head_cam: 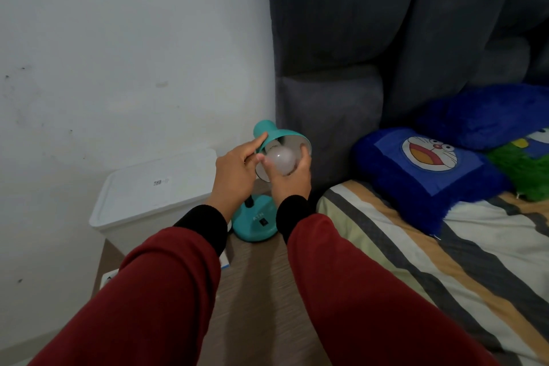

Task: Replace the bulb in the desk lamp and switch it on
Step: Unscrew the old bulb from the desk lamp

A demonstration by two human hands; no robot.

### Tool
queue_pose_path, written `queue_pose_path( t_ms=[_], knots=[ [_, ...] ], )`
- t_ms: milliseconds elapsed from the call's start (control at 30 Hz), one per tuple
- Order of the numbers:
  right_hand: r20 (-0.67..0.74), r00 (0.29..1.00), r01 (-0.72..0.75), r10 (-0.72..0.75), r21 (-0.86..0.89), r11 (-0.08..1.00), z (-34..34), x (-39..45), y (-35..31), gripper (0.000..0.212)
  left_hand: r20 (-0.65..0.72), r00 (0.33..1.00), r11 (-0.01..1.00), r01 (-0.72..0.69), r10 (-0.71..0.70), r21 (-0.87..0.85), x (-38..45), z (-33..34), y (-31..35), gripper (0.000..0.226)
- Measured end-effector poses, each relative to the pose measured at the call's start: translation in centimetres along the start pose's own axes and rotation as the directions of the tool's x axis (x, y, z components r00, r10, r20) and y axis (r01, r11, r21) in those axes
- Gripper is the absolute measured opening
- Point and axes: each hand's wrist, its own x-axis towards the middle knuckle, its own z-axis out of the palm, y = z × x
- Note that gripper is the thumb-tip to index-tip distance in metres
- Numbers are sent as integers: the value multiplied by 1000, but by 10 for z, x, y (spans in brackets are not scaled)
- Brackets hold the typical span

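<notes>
A teal desk lamp stands on a wooden bedside table [261, 273], its round base [255, 224] near the back edge. Its shade [269, 131] is tilted toward me, showing the pale inside. My left hand [234, 174] grips the shade's neck from the left. A white round bulb [281, 160] sits at the mouth of the shade, its base toward the socket. My right hand [292, 178] wraps around the bulb from below and the right. Whether the bulb's base is seated in the socket is hidden by my fingers.
A white lidded plastic box [154, 187] sits left of the lamp against the white wall. A small white and blue box [225, 261] peeks out under my left sleeve. A bed with a striped sheet [445, 252], blue cartoon pillow [421, 169] and grey padded headboard [356, 53] lies right.
</notes>
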Motion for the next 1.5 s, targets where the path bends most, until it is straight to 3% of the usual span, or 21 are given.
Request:
queue_pose_path(
  t_ms=[100, 233, 333, 400, 467, 567, 633, 700, 767, 867, 933, 1000, 1067, 1167, 1267, 1333, 1500],
  knots=[
    [23, 994, -104, 103, 12, 995, 0, -2, 2, 69, -2, 1000, 1000, -4, 4, 4, 1, 0, -2, 41],
    [-32, 997, 71, -76, -138, 988, -5, 1, -2, 70, 7, 1000, 1000, 8, -8, 6, 1, 0, -2, 41],
    [14, 999, -40, 40, -11, 999, 0, 0, 0, 81, 8, 1000, 1000, 2, -2, -3, 1, 1, 0, 41],
    [33, 993, -119, 117, 69, 990, 2, -2, 2, 75, 5, 1000, 1000, 11, -11, -13, 0, 1, 0, 41],
    [6, 999, -38, 39, -49, 998, -2, -2, 2, 66, 3, 1000, 1000, 14, -14, -14, 0, 1, 0, 41],
    [-18, 996, 79, -83, -143, 986, -6, 1, 1, 78, 4, 1000, 1000, 15, -15, -7, 0, 0, 0, 41],
    [4, 1000, 3, -3, -43, 999, -4, -1, 0, 81, 5, 1000, 1000, 14, -14, -14, 1, 0, 0, 41],
    [19, 994, -109, 109, 53, 993, -1, -1, 2, 72, 6, 1000, 1000, 15, -15, -8, 2, 2, 0, 41],
    [14, 999, -39, 40, -42, 998, -4, 0, 0, 63, 6, 1000, 1000, 23, -23, -11, 2, 2, -1, 42],
    [10, 992, 123, -123, -194, 973, -9, 1, -2, 71, 5, 999, 999, 32, -32, -14, 3, 2, -1, 42],
    [19, 997, 74, -72, -150, 986, -6, -2, -2, 80, -3, 1000, 1000, 22, -22, -7, 3, 2, -1, 42],
    [12, 1000, 19, -18, -119, 993, -3, -3, 0, 75, -5, 1000, 1000, 14, -14, 4, 3, 3, -1, 42],
    [13, 999, 54, -52, -169, 984, -4, -1, 0, 66, -10, 1000, 1000, 12, -12, 8, 3, 3, -1, 42],
    [3, 990, 138, -141, -215, 967, -7, 0, -3, 69, -13, 1000, 1000, 20, -20, -1, 3, 2, -1, 41],
    [-16, 998, 61, -64, -155, 986, -3, -2, 0, 76, -12, 999, 1000, 29, -29, -4, 3, 3, -1, 41],
    [-7, 1000, 22, -23, -135, 991, -3, -3, 2, 68, -15, 999, 999, 34, -34, -5, 3, 3, 0, 41],
    [21, 994, 114, -112, -219, 969, -10, 2, -2, 68, -10, 999, 999, 31, -31, 19, 3, 2, -1, 41]
  ],
)
